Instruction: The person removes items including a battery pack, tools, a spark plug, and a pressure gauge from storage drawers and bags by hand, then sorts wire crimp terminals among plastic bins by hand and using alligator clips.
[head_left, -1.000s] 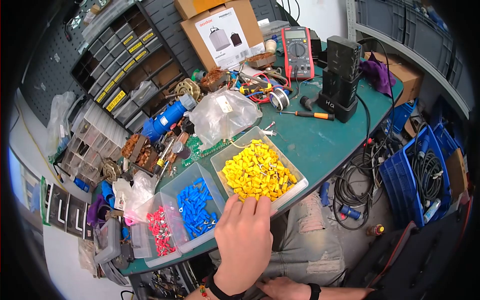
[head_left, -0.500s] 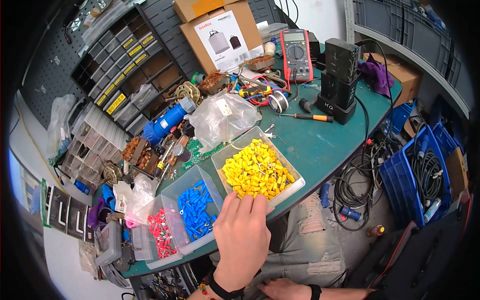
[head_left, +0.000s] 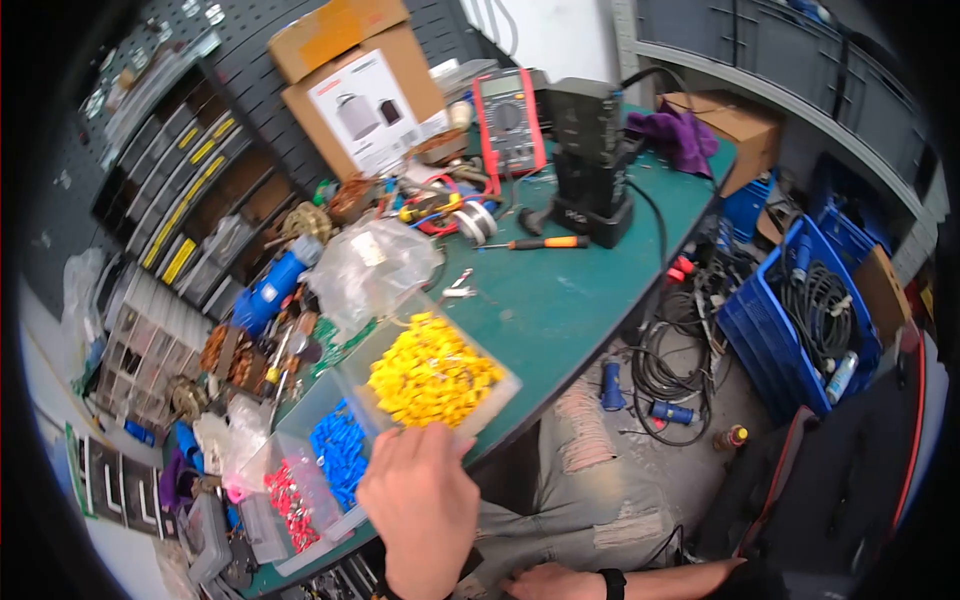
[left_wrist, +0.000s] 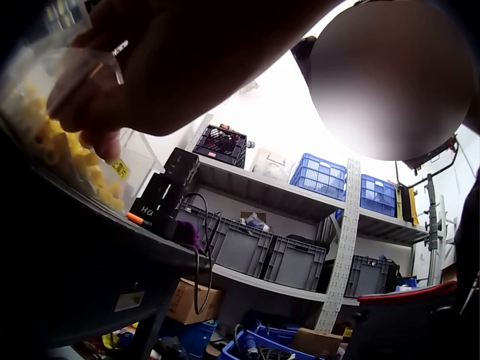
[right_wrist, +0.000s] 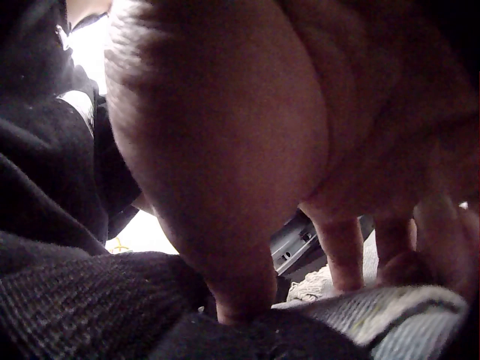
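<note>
My left hand (head_left: 420, 505) grips the near wall of the clear box of yellow terminals (head_left: 435, 370), fingers bent over its rim. In the left wrist view, the fingers of that hand (left_wrist: 94, 109) are dark against the box wall, beside the yellow pieces (left_wrist: 56, 146). The box of blue terminals (head_left: 340, 450) lies to its left, partly overlapped by the yellow box, and the box of red terminals (head_left: 290, 505) is farther left. My right hand (head_left: 555, 581) rests on the trouser leg, fingers extended; the right wrist view shows its palm side (right_wrist: 225, 135) and the fingers against the cloth.
Behind the boxes lie a plastic bag (head_left: 375, 270), a solder spool (head_left: 474, 221) and an orange-handled screwdriver (head_left: 550, 243). A red multimeter (head_left: 510, 125) and black charger (head_left: 590, 190) stand farther back. Blue crates (head_left: 790, 320) and cables are on the floor at right.
The head view has swung right, so the bench appears farther left. The yellow terminal box has moved slightly nearer and toward the blue one, with my left hand at its rim. My right hand stays on the leg.
</note>
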